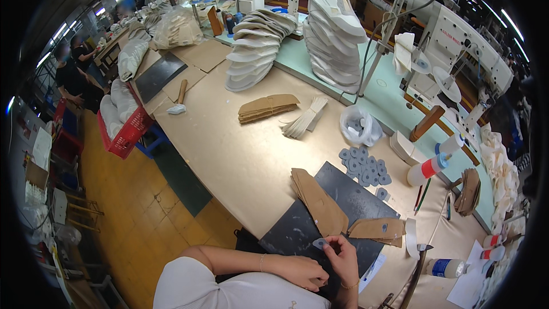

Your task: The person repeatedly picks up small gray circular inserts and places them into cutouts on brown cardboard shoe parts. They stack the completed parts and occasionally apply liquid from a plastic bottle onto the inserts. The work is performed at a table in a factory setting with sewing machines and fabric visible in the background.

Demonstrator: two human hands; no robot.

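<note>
My right hand pinches a small grey patch between thumb and fingertips, at the near edge of a dark board. Just left of it, my left hand is curled closed, and what its fingers may hold is hidden. Beyond my hands, a fanned stack of brown shoe-shaped pieces lies across the board. More brown pieces lie to its right, the top one bearing a grey patch. Several loose grey patches lie spread behind the board, with a single one nearer.
A plastic bag of patches, a strip bundle and a brown bundle lie farther back. Tall stacks of white shoe parts stand behind. At right are a glue bottle, a hammer, a jar and a sewing machine.
</note>
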